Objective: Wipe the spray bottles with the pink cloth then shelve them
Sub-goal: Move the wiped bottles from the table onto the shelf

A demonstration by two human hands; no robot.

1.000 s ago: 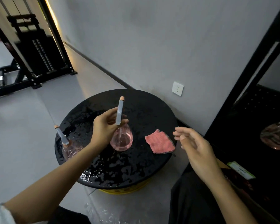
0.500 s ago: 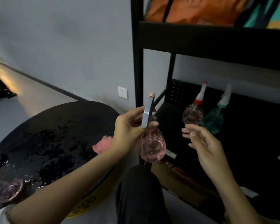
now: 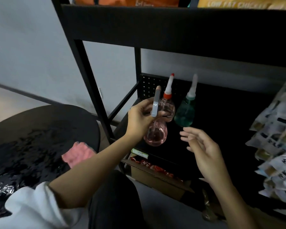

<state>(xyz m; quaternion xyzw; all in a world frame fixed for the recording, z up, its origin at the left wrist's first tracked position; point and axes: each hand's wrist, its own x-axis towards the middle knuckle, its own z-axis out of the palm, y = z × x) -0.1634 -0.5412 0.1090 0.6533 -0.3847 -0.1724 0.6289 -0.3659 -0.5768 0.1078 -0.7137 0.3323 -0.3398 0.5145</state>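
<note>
Gripping the pink spray bottle (image 3: 155,134) by its neck, the left hand (image 3: 139,119) holds it at the shelf (image 3: 221,129) edge, beside 2 standing bottles (image 3: 184,111). The right hand (image 3: 203,151) hovers nearby, fingers loosely spread, holding nothing; the pink cloth (image 3: 78,153) lies on the table (image 3: 40,126)

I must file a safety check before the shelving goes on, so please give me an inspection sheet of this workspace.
Surface: round black table, wet and glossy.
Job's things: pink cloth lying on the table; pink spray bottle held in the air before the black shelf; red-capped bottle and green bottle standing on the shelf.
Clutter: printed packets at the shelf's right; cardboard box below.
Grippers: left hand grips the pink spray bottle's neck; right hand open, holding nothing.
Cables: nothing seen.
Surroundings: grey wall, grey floor.
</note>
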